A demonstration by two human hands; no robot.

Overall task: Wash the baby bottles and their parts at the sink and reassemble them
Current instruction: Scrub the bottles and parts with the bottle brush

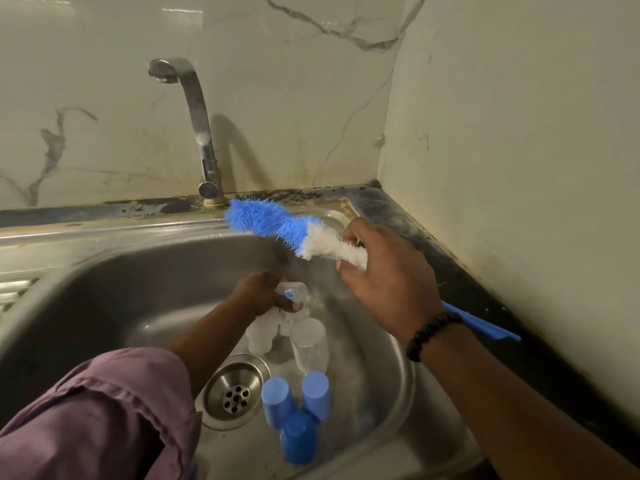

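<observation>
The bottle [294,294] I mean to scrub sits low in the sink [104,271], toward the far side of the basin, and my left hand [263,292] has its fingers curled round it. It is clear plastic with a bit of blue showing near my fingers; I cannot tell from here which way its mouth points.

My right hand [384,275] is higher up and to the right, closed round the bottle brush [277,226] just where the white bristles begin. The brush's long axis runs from its blue handle, sticking out behind my wrist at the near right, up to the blue bristle tip at the far left, close to the base of the tap [201,133]. So the bristle end passes above the bottle and beyond it, not toward it. The bottle lies below and to the left of my right hand, and that hand is the nearer of the two to the brush's working end.

I judge the next move needs the tip swung down and back toward me, and the bottle tilted so its opening meets it.

Nearer to me, more clear bottles [308,344] stand by the drain [235,393], with three blue caps [294,410] bunched just right of it. No water seems to run from the tap.
</observation>
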